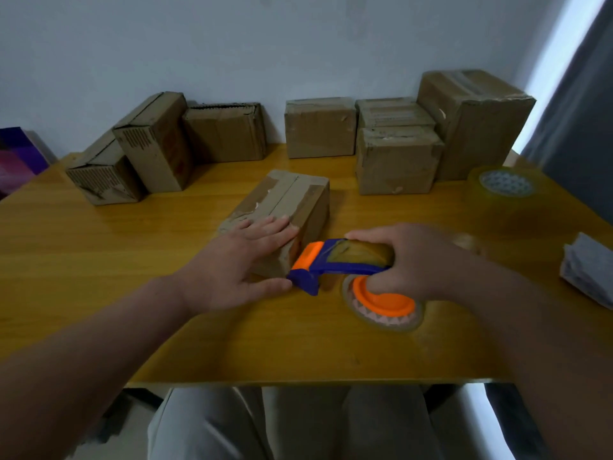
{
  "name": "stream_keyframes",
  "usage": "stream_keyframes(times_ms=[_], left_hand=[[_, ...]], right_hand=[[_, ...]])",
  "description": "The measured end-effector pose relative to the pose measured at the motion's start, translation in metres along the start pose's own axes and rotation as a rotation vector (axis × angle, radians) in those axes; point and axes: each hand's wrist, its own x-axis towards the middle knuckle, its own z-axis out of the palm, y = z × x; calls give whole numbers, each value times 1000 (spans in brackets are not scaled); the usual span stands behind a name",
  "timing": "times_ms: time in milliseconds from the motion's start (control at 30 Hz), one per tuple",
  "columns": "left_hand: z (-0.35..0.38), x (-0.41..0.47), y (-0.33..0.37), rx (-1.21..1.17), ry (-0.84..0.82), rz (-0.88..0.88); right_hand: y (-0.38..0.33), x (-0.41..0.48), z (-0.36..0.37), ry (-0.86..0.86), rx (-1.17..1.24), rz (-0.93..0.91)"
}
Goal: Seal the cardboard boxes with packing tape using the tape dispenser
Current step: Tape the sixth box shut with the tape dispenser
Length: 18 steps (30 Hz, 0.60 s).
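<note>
A long cardboard box (pixel 285 204) lies in the middle of the wooden table (pixel 132 293), its top flaps closed with a seam down the middle. My left hand (pixel 238 260) lies flat on the box's near end, fingers spread, thumb on the table side. A blue and orange tape dispenser (pixel 331 263) with a roll of clear tape (pixel 384 303) sits just right of that end, its orange front touching the box's near corner. My right hand (pixel 414 260) grips the dispenser around the roll.
Several cardboard boxes (pixel 320 127) line the back of the table against the wall, some stacked at left (pixel 152 141) and right (pixel 474 121). A spare roll of clear tape (pixel 506 187) stands at the right. A grey wrapped packet (pixel 587 270) lies at the right edge.
</note>
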Motion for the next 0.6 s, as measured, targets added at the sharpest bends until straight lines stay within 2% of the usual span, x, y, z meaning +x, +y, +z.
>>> stream_keyframes(times_ms=[133, 300, 433, 533, 600], left_hand=[[1, 1, 0, 30, 5, 9], [4, 2, -1, 57, 48, 20], [4, 3, -2, 96, 41, 11], [3, 3, -1, 86, 74, 13], [2, 5, 1, 71, 106, 1]], right_hand=[[-11, 14, -7, -86, 0, 74], [-10, 22, -17, -208, 204, 178], [-14, 26, -7, -311, 139, 194], [-14, 22, -14, -251, 157, 222], [-10, 17, -25, -153, 136, 245]])
